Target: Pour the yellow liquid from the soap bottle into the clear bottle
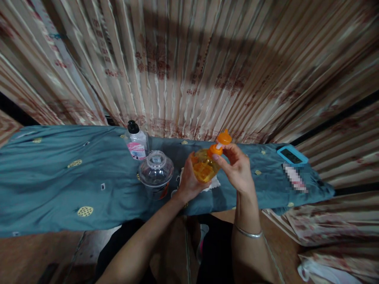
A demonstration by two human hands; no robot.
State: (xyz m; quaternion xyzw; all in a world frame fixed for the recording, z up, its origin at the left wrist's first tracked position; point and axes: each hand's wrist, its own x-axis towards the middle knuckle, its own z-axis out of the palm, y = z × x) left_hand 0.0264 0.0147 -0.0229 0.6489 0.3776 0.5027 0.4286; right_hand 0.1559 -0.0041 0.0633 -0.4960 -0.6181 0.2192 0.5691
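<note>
A see-through yellow pump bottle [204,170] with an orange pump head [224,137] is held tilted above the cloth-covered table. My left hand [189,182] is wrapped around the bottle's body from the left. The fingers and thumb of my right hand [238,167] close on the orange collar [215,150] at the bottle's neck. Under the bottle lies a white tissue or cloth [215,183], partly hidden by my hands. Just left of my left hand stands a clear plastic container [156,173] with a domed top.
Behind the container stands a clear bottle [137,145] with a black cap and pink label. A blue-framed digital clock [292,155] lies at the right, near a pixelated pink-and-white item [295,178]. Teal fabric [59,177] covers the narrow table. Pleated curtains [189,71] hang close behind.
</note>
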